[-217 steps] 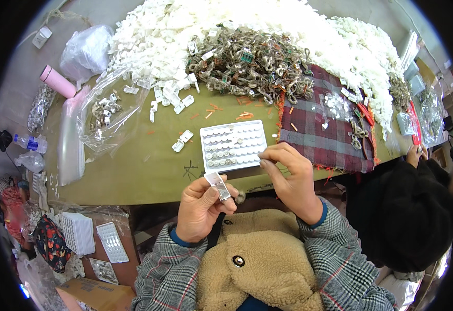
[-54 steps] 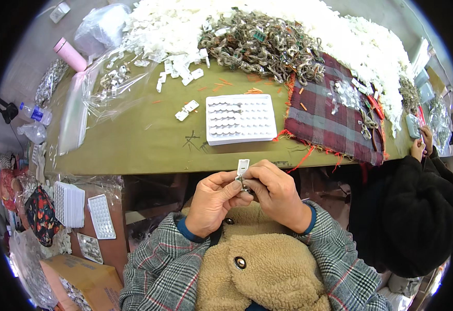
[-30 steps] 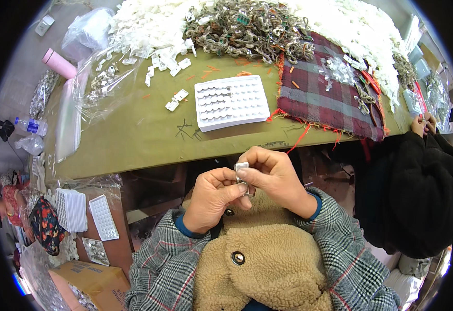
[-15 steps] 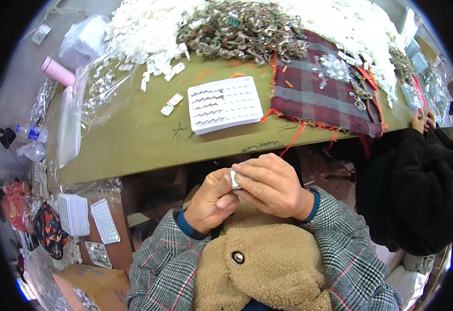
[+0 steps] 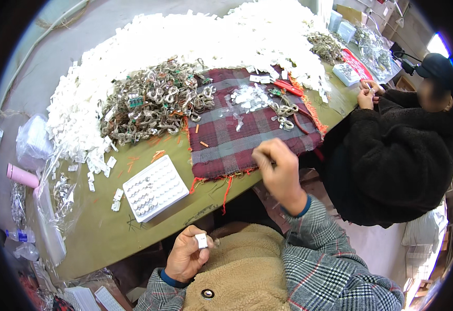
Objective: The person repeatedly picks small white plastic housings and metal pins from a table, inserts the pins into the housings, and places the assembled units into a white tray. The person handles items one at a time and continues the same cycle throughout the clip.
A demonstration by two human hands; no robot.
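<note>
Lower centre of the head view, left hand (image 5: 185, 257): our thumb and fingers are closed around a small white case (image 5: 201, 240), pinching it before the fleecy tan garment (image 5: 242, 269).
White case: it sits at the fingertips, visible face toward us and leaning slightly; the fingers cover part of it, so we cannot settle its long axis.
Right hand (image 5: 281, 173): right of centre, its fingers are bent and blurred; we cannot tell whether they pinch anything.
Case from right fingers: it lies below and to the left of them, well apart, so only our left hand is at it.
White tray (image 5: 167, 208): left of centre on the green table (image 5: 107, 243), its longer side slanting up to the right; it lies up and left from the case, nearer our left hand.
Checked cloth (image 5: 213, 168): our right hand overlaps its lower part in the frame; clear pieces (image 5: 249, 98) lie above those fingertips.
Heaps: white pieces (image 5: 185, 36) fill the top, with tangled metal clips (image 5: 154, 103) below them.
Right side: a co-worker (image 5: 392, 155) in dark clothing sits beside us.
</note>
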